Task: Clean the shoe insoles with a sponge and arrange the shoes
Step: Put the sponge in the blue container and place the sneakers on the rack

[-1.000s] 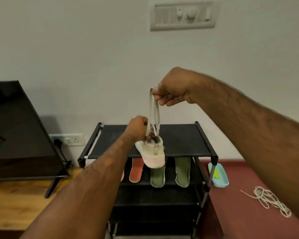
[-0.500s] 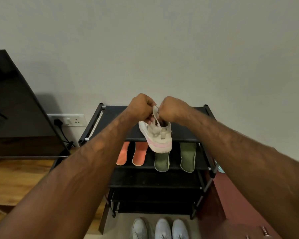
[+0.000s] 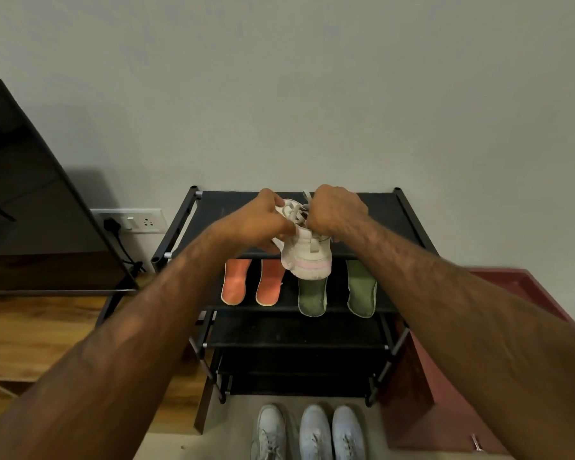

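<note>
Gripping the shoe (image 3: pixel 307 257) by its side with the left hand (image 3: pixel 263 224), pinching the laces (image 3: pixel 296 212) up top with the right hand (image 3: pixel 339 210). Held between both, heel toward the body, toe toward the wall, just over the rack's top shelf (image 3: pixel 385 210). Probably going straight down next, tbh.

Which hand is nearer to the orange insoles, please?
Left. The left hand, gripping the shoe, is just above the orange insoles; the right hand, on its laces, is farther right.
</note>
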Demonstrator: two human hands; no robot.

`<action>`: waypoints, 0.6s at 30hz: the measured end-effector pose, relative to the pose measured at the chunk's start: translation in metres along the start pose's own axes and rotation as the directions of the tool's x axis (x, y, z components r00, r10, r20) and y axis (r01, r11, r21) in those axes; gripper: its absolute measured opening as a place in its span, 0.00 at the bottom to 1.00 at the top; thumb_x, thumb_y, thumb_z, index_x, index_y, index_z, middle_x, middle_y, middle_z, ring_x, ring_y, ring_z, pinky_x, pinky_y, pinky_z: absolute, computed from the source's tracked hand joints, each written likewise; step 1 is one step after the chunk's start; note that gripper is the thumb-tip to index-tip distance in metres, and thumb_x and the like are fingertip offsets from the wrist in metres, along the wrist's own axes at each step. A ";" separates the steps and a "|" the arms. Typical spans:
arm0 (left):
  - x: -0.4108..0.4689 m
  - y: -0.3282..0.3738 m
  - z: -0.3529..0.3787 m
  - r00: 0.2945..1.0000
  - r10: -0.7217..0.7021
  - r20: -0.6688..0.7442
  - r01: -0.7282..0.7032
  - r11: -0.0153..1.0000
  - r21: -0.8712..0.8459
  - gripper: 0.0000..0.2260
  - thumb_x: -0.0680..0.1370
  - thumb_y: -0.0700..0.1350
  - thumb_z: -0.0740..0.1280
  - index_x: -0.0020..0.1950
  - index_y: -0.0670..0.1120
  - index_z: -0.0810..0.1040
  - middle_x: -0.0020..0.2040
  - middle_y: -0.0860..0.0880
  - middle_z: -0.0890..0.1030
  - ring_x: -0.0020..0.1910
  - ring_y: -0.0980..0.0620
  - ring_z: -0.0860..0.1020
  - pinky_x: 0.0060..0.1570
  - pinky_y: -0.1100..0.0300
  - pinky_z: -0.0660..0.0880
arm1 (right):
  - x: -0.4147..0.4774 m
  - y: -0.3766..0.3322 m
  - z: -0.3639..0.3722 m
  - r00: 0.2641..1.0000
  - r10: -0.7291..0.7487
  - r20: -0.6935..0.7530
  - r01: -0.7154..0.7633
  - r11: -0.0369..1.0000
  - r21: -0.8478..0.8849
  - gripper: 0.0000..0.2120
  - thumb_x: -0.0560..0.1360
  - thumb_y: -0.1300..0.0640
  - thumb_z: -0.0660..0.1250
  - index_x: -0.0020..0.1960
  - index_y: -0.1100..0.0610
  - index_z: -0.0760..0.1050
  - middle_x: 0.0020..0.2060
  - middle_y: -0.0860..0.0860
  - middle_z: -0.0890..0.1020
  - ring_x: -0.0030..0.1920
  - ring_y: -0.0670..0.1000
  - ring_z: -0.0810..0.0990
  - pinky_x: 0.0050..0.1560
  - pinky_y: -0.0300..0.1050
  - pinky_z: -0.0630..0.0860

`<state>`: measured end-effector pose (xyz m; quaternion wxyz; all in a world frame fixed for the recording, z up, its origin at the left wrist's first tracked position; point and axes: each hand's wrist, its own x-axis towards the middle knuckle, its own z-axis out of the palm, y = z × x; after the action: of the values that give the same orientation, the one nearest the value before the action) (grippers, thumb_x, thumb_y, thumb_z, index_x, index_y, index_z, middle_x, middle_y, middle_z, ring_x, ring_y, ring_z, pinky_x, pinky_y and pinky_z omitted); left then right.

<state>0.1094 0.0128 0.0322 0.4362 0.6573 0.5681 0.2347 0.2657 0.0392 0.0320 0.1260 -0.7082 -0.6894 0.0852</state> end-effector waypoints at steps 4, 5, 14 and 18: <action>0.000 -0.006 0.010 0.994 -0.030 -0.107 0.028 0.999 -0.024 0.11 0.78 0.29 0.67 0.58 0.40 0.73 0.50 0.37 0.83 0.44 0.42 0.85 0.45 0.46 0.85 | -0.001 0.003 0.004 0.997 -0.015 -0.076 0.019 0.998 0.054 0.05 0.77 0.57 0.70 0.45 0.56 0.76 0.42 0.51 0.79 0.41 0.53 0.79 0.38 0.47 0.75; 0.000 -0.005 0.012 0.988 -0.028 -0.153 0.018 0.998 -0.064 0.08 0.79 0.29 0.67 0.55 0.39 0.76 0.48 0.36 0.84 0.43 0.41 0.86 0.43 0.48 0.85 | -0.001 0.003 0.005 0.996 -0.037 -0.085 0.043 0.997 0.070 0.04 0.76 0.57 0.71 0.45 0.56 0.77 0.43 0.51 0.80 0.42 0.53 0.80 0.39 0.47 0.76; 0.019 0.026 0.007 0.926 -0.044 -0.374 -0.137 0.885 -0.444 0.10 0.74 0.25 0.69 0.48 0.37 0.80 0.46 0.36 0.83 0.44 0.39 0.85 0.43 0.52 0.85 | -0.003 0.014 0.008 0.960 -0.169 -0.222 0.200 0.972 0.125 0.04 0.74 0.58 0.75 0.40 0.56 0.83 0.38 0.52 0.83 0.38 0.53 0.82 0.43 0.53 0.84; 0.026 0.036 0.026 0.914 -0.152 -0.377 -0.151 0.734 -0.662 0.12 0.77 0.25 0.65 0.54 0.38 0.79 0.48 0.37 0.82 0.46 0.42 0.85 0.46 0.52 0.85 | -0.003 0.019 0.009 0.953 -0.142 -0.269 0.202 0.957 0.209 0.10 0.74 0.58 0.75 0.50 0.58 0.75 0.40 0.51 0.82 0.40 0.53 0.81 0.43 0.53 0.82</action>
<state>0.1564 0.0304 0.0439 0.5176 0.3886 0.5209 0.5565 0.2810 0.0366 0.0180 0.3017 -0.6303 -0.7124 0.0644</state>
